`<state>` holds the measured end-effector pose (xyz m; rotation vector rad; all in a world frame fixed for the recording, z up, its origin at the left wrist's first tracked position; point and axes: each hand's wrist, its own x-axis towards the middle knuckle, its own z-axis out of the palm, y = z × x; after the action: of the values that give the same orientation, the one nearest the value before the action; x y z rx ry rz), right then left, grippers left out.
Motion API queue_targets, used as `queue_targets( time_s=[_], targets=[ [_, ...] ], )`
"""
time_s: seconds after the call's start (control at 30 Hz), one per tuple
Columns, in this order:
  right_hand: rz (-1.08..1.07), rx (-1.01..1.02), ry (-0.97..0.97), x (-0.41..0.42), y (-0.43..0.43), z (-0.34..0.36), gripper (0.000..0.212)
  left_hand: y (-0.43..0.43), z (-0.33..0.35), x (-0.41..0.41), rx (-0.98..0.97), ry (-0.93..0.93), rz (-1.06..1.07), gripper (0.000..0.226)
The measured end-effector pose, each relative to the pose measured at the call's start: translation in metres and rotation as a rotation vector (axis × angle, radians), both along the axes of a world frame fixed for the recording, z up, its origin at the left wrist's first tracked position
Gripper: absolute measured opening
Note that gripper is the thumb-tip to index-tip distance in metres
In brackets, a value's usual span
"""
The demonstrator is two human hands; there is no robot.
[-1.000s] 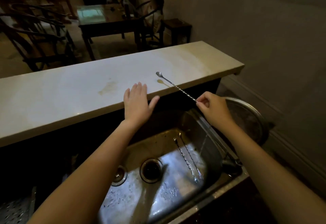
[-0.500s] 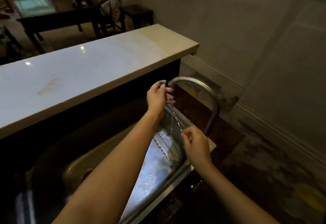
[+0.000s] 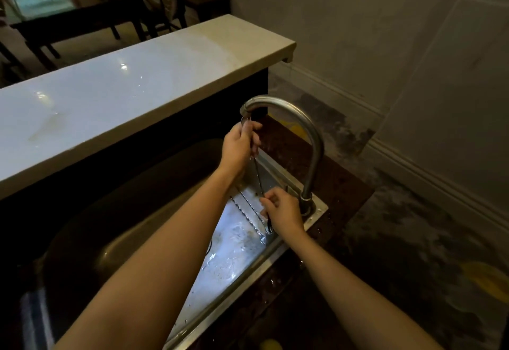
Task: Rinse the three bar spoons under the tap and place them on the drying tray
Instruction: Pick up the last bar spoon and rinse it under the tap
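— Holding what, exactly?
— One spoon (image 3: 257, 175), upright under the tap (image 3: 286, 118): left hand (image 3: 239, 147) closed round its top just below the spout, right hand (image 3: 283, 210) pinching its lower end.
— And the others?
— Two spoons (image 3: 248, 212) lie side by side in the sink (image 3: 220, 303), beside the right hand.

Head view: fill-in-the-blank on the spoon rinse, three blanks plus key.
1. The left hand holds one bar spoon's bowl end just under the tap's ____.
2. The right hand pinches that spoon's ____ end.
3. ____ other spoons lie in the sink.

Missing words: spout; lower; Two
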<state>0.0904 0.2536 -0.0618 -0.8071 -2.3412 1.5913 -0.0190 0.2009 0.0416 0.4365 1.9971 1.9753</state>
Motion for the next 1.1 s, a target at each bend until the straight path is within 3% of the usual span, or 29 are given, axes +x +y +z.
queue_targets(
  time_s=[0.17,0.37,0.53,0.77,0.83,0.93,0.97,1.1],
  targets=[
    [0.038,-0.013,-0.008,0.0,-0.005,-0.007,0.035,0.006,0.003,0.001,-0.054,-0.06,0.047,0.061],
    [0.055,-0.076,-0.002,-0.001,0.0,-0.007,0.03,0.002,-0.001,0.005,0.009,-0.07,-0.046,0.033],
    [0.098,-0.056,0.058,-0.002,0.006,0.003,0.014,-0.019,-0.006,0.001,0.131,-0.35,-0.111,0.036],
    [0.249,0.035,-0.037,-0.02,0.019,0.045,0.025,-0.076,-0.014,-0.033,0.571,-0.675,0.425,0.02],
    [0.15,-0.103,0.003,-0.031,0.02,0.056,0.022,-0.093,-0.018,-0.034,0.677,-0.743,0.454,0.019],
    [-0.033,-0.629,0.081,-0.053,0.016,0.073,0.026,-0.108,-0.026,-0.031,0.844,-0.821,0.497,0.03],
    [-0.073,-0.719,0.088,-0.062,0.016,0.077,0.027,-0.111,-0.028,-0.029,0.886,-0.835,0.501,0.035],
    [-0.134,-0.793,0.085,-0.085,0.019,0.091,0.02,-0.117,-0.032,-0.021,0.927,-0.838,0.482,0.04]
  ],
)
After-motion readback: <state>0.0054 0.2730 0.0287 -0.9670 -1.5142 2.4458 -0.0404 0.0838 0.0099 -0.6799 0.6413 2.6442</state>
